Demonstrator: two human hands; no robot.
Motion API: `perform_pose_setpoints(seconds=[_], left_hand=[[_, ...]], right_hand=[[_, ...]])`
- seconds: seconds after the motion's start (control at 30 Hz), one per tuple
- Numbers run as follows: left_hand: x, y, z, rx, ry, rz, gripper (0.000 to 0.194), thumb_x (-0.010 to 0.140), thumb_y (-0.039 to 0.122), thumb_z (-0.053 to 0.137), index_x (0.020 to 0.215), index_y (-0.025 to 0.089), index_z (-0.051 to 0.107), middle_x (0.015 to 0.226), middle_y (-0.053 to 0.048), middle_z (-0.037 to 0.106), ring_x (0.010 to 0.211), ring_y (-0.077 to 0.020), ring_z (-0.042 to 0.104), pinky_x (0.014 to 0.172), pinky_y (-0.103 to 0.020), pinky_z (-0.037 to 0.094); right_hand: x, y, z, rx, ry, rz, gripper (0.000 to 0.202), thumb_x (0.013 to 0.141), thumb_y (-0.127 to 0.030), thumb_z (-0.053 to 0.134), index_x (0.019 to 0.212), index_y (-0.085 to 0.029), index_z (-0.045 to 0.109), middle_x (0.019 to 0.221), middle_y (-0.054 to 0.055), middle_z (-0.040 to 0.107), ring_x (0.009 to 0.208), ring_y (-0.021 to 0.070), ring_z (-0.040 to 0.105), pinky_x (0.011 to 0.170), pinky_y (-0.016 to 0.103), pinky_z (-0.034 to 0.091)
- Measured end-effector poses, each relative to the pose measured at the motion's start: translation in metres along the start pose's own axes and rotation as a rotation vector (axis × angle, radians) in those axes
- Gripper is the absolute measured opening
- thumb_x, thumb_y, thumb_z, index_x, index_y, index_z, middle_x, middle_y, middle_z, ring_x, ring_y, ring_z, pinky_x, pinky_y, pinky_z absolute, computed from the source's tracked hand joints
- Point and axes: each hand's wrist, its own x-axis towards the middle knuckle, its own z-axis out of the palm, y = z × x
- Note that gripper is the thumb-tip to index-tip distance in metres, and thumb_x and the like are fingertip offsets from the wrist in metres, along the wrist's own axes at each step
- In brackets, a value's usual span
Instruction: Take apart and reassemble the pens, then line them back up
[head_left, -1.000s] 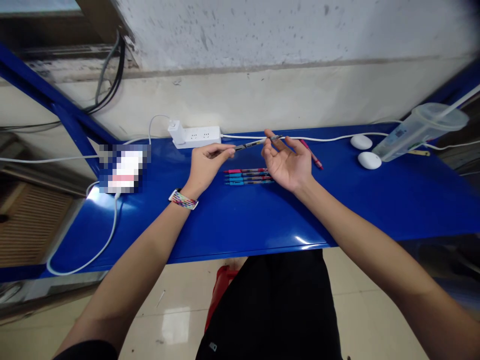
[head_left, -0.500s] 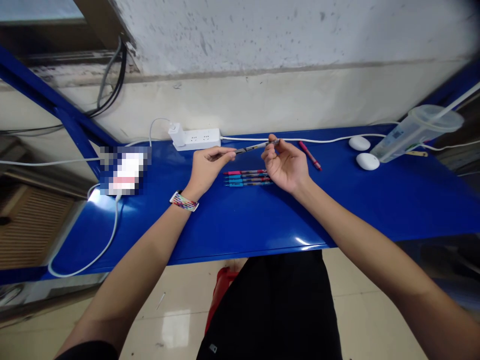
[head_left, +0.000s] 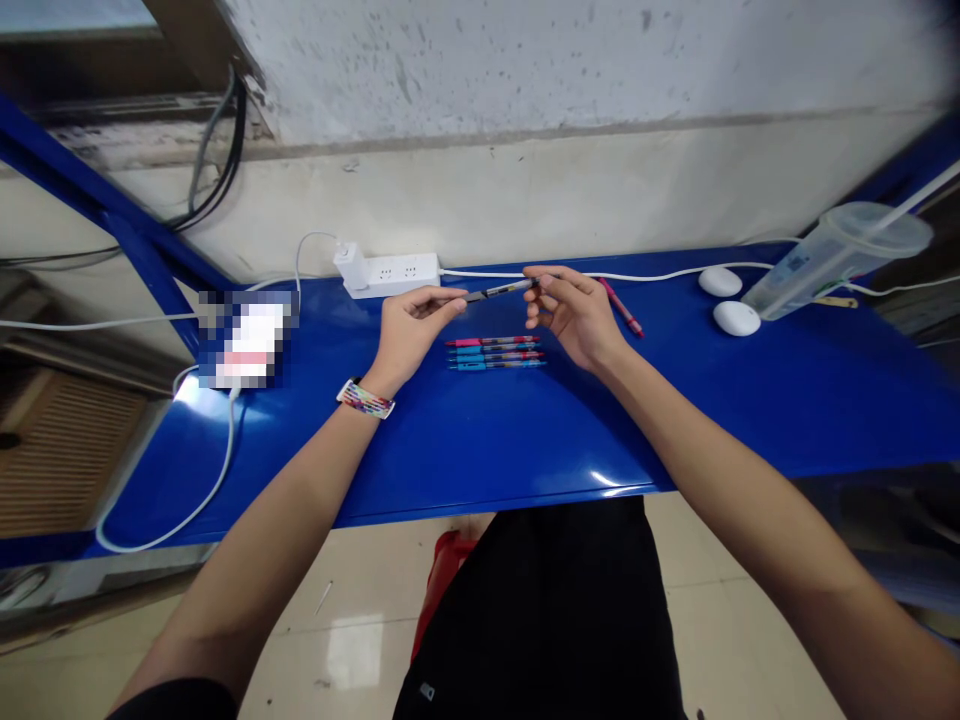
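Observation:
A dark pen with a pale, see-through barrel (head_left: 504, 289) is held level above the blue table. My left hand (head_left: 417, 325), with a colourful woven band at the wrist, pinches its left end between thumb and fingers. At the opposite end my right hand (head_left: 574, 315) closes thumb and forefinger on the tip, its other fingers loosely curled. Below the pen, several pens (head_left: 496, 353) in pink, red and blue lie side by side on the table. Just behind my right hand rests a single red pen (head_left: 622, 308), set at a slant.
A white power strip (head_left: 394, 274) with a charger stands by the wall, its cable running rightward. Two white rounded objects (head_left: 736, 318) and a tilted clear plastic container (head_left: 810, 258) are at the right. A blurred-out device (head_left: 251, 340) with cables is at the left of the blue table (head_left: 480, 460).
My right hand has turned and shifted its fingers on the pen's right end, uncovering the right ends of the pens below. The left hand keeps its pinch.

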Motion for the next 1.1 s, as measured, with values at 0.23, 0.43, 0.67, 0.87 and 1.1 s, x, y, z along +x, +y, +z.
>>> perform_pose_setpoints(seconds=[0.23,0.43,0.67,0.87,1.1], left_hand=[[0.002,-0.004,-0.001,0.004,-0.008,-0.006,0.013,0.093,0.033,0.088,0.105,0.028,0.091,0.102,-0.007,0.089,0.098,-0.0235,0.084,0.093,-0.04,0.069],[0.004,-0.008,-0.003,0.022,-0.048,0.004,0.012,0.094,0.029,0.084,0.105,0.025,0.088,0.106,-0.008,0.089,0.1,-0.0228,0.083,0.096,-0.039,0.068],[0.001,-0.011,-0.009,0.391,-0.172,0.061,0.023,0.098,0.024,0.075,0.117,0.027,0.088,0.112,-0.007,0.088,0.104,-0.0259,0.08,0.103,-0.047,0.063],[0.002,-0.012,-0.014,0.517,-0.275,0.066,0.015,0.098,0.026,0.074,0.101,0.031,0.089,0.108,-0.004,0.089,0.109,-0.0311,0.075,0.103,-0.051,0.058],[0.002,-0.015,-0.014,0.521,-0.309,0.074,0.018,0.09,0.018,0.072,0.091,0.03,0.086,0.101,-0.003,0.088,0.105,-0.0318,0.073,0.103,-0.051,0.054]], right_hand=[[0.003,0.005,-0.008,-0.193,0.037,-0.111,0.018,0.092,-0.039,0.09,0.1,-0.024,0.085,0.085,0.002,0.078,0.073,0.0158,0.072,0.066,0.029,0.064],[0.007,0.01,-0.02,-0.385,-0.004,-0.206,0.008,0.096,-0.032,0.083,0.096,-0.025,0.08,0.093,0.005,0.084,0.088,0.0209,0.08,0.079,0.033,0.065],[0.013,0.016,-0.034,-0.887,-0.083,-0.247,0.01,0.095,-0.019,0.073,0.095,-0.022,0.082,0.098,0.008,0.087,0.094,0.0291,0.082,0.088,0.044,0.062],[0.011,0.013,-0.033,-1.054,-0.153,-0.247,0.015,0.094,-0.014,0.074,0.097,-0.022,0.087,0.103,0.008,0.087,0.098,0.029,0.08,0.09,0.041,0.061],[0.011,0.014,-0.035,-1.129,-0.222,-0.256,0.02,0.09,-0.013,0.074,0.098,-0.022,0.09,0.101,0.008,0.086,0.094,0.0282,0.079,0.09,0.041,0.06]])
